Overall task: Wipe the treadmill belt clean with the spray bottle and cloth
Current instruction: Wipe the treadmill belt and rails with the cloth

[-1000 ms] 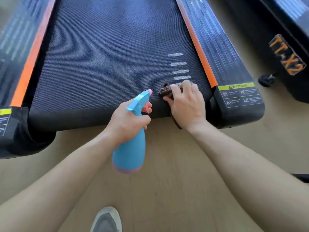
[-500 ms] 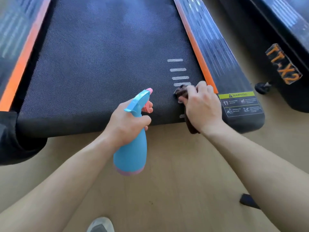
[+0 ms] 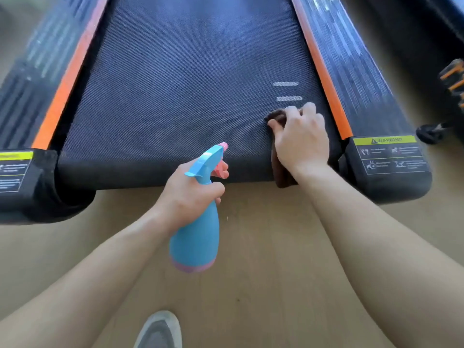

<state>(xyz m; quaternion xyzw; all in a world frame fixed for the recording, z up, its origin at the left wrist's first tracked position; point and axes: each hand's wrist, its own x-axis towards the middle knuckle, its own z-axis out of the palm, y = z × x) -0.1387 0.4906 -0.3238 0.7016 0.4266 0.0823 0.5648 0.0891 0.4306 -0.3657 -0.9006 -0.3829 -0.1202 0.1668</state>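
Note:
The dark woven treadmill belt point(image 3: 175, 96) fills the upper middle of the head view, its rear end rolling down toward the floor. My left hand point(image 3: 190, 194) grips a blue spray bottle point(image 3: 197, 237) with a pink trigger, held over the floor just before the belt's rear edge, nozzle pointing at the belt. My right hand point(image 3: 301, 139) presses a dark brown cloth point(image 3: 277, 116) onto the belt's right rear corner, fingers curled over it. Part of the cloth hangs over the belt's end below my wrist.
Black side rails with orange strips point(image 3: 324, 71) flank the belt, each ending in a cap with a yellow warning label point(image 3: 386, 151). Another black machine point(image 3: 452, 79) stands at the right. The floor point(image 3: 263, 272) is pale wood; my grey shoe point(image 3: 158, 332) shows at the bottom.
My right hand slid the cloth toward the right rail, then a little forward up the belt over the lower white marks. The left hand keeps the bottle in much the same place.

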